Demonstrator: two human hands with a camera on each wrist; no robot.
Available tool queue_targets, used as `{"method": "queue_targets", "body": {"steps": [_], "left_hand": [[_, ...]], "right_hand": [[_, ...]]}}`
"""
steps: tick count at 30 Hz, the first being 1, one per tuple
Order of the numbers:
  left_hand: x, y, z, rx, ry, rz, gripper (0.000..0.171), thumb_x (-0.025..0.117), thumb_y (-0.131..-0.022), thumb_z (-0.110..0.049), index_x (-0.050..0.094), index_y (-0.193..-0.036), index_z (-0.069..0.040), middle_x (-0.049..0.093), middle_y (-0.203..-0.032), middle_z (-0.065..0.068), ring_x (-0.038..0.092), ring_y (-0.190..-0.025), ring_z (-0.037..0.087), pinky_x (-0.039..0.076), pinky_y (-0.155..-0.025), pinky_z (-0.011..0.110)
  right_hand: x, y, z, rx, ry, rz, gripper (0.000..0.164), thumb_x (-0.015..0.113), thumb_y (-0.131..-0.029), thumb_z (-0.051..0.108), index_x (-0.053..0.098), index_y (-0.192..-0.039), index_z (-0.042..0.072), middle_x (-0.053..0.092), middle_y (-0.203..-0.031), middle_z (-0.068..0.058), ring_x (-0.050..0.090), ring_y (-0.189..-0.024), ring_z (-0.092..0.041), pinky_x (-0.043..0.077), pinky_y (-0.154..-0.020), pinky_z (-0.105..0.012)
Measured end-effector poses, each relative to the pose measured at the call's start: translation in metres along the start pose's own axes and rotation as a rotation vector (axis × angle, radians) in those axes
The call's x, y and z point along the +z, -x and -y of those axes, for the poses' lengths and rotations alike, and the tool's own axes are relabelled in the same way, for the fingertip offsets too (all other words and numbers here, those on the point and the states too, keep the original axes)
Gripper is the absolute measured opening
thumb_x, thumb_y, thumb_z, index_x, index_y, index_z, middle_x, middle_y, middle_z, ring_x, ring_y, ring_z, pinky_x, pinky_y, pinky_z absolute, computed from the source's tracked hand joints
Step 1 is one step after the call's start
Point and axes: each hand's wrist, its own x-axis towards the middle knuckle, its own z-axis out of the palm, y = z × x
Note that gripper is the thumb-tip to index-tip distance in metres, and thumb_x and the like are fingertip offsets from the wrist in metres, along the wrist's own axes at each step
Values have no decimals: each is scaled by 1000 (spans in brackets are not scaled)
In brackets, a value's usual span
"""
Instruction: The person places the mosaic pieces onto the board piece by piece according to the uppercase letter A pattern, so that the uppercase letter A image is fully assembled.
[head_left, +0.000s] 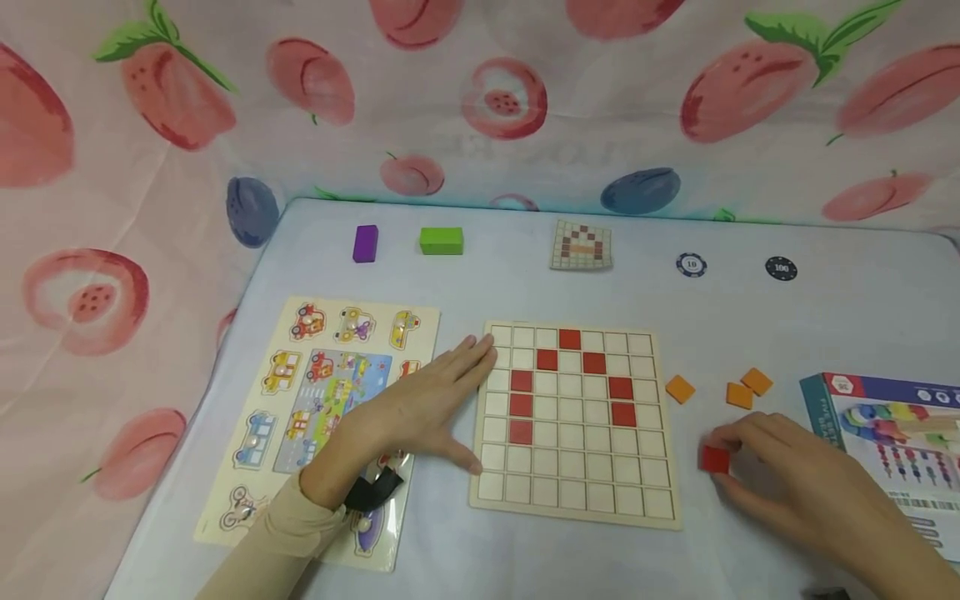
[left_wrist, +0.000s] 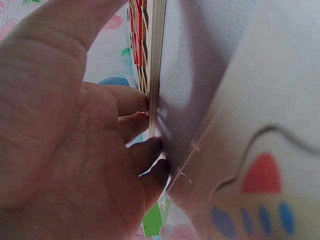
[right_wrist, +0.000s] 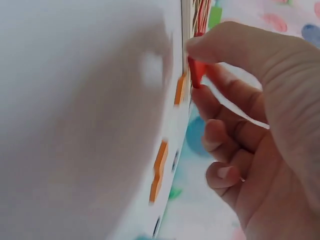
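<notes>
Head view: we see the R hand (head_left: pixel 787 479) w/ thumb & fingertips pinching a red tile (head_left: pixel 716 459), just off the R side of the grid board (head_left: pixel 570 409). L hand (head_left: pixel 427 404) is at the board's L edge, fingers straight, thumb spread well apart from them. Eight red squares (head_left: pixel 521 406) sit in the grid; three orange tiles (head_left: pixel 738 396) lie btwn board & box (head_left: pixel 900 450). Puzzle board (head_left: pixel 420 333) is partly under the L hand & forearm; pattern card (head_left: pixel 582 246) lies beyond the grid

L wrist view: we see L fingertips at the board's side edge, puzzle board blurred up close

R wrist view: we see the red tile clamped btwn R thumb & fingers, the others curled in; orange tiles nearby, edge-on
</notes>
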Motion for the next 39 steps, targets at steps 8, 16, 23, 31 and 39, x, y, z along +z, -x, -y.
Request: {"method": "queue_targets", "body": {"steps": [8, 16, 23, 31, 39], "left_hand": [[-1, -2, 1, 1, -20, -1, 138, 88, -76, -67, 9, -172, -8, -3, -183, 6, -1, -171, 29, 18, -139, 48], [0, -2, 0, 6, -12, 0, 137, 89, -76, -65, 10, -172, -9, -2, -183, 6, 0, -171, 28, 17, -139, 47], [-1, 0, 0, -8, -19, 4, 138, 89, -76, -66, 8, -172, -9, -5, -183, 5, -2, -171, 28, 17, -139, 48], [0, 1, -1, -4, -11, -1, 138, 89, -75, -66, 9, -172, -9, -4, -183, 6, -1, -170, 29, 18, -139, 49], [1, 1, 0, -17, -4, 0, 139, 89, -75, -66, 7, -172, -11, -6, -183, 3, -1, -171, 27, 21, -138, 49]], "right_hand": [[0, -32, 31, -188, -44, -72, 43, 96, -75, 35, 72, -109, 42, 69, -105, 24, 63, -94, -2, 64, -81, -37], [10, -51, 48, -350, -78, -140, 31, 95, -76, 29, 77, -99, 39, 66, -100, 22, 56, -85, 1, 57, -69, -23], [10, -51, 50, -351, -88, -135, 26, 95, -76, 34, 81, -96, 42, 66, -101, 25, 58, -89, 2, 59, -71, -24], [-2, -52, 28, -98, -74, -120, 23, 90, -84, 33, 78, -104, 36, 73, -111, 10, 69, -107, -20, 62, -87, -53], [-1, -62, 7, 15, -43, -89, 29, 91, -82, 25, 79, -107, 19, 77, -113, -8, 70, -109, -37, 59, -87, -63]]}}
